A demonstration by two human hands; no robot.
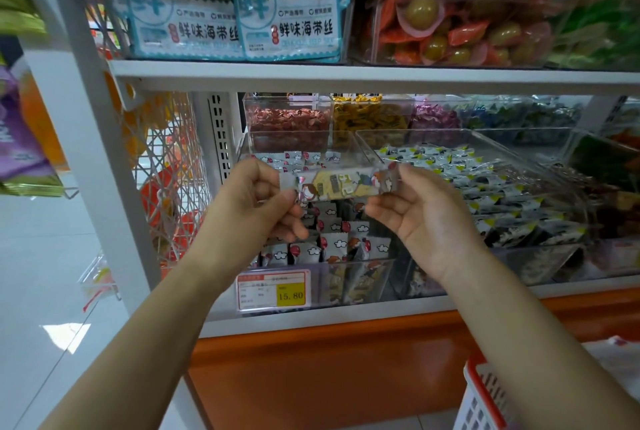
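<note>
purple bags (20, 145): hanging at the far left edge, blurred.
wire panel (173, 170): standing as the white mesh side of the shelf unit, with orange goods showing through it.
seaweed packs (235, 10): standing upright side by side on the upper shelf, pale blue with green contents.
price tag (273, 291): sitting on the front of the lower shelf, its yellow patch reading 15.80.
left hand (258, 201): reaching up from below, fingers curling in, thumb and fingertips pinching the left end of the packet.
snack packet (337, 185): being held level and stretched between both hands, in the air just in front of and above the clear bin, showing a yellow and white cartoon print.
clear bin (356, 277): sitting on the lower shelf right behind the hands, holding many small grey-white packets with red and cloud marks.
right hand (426, 222): facing palm toward the camera, thumb and forefinger pinching the right end of the packet, the other fingers lying loosely curled below it.
neighbouring bin (450, 131): sitting just right of the clear bin, holding black, white and yellow packets.
basket (485, 395): showing at the lower right, red-rimmed and white.
</note>
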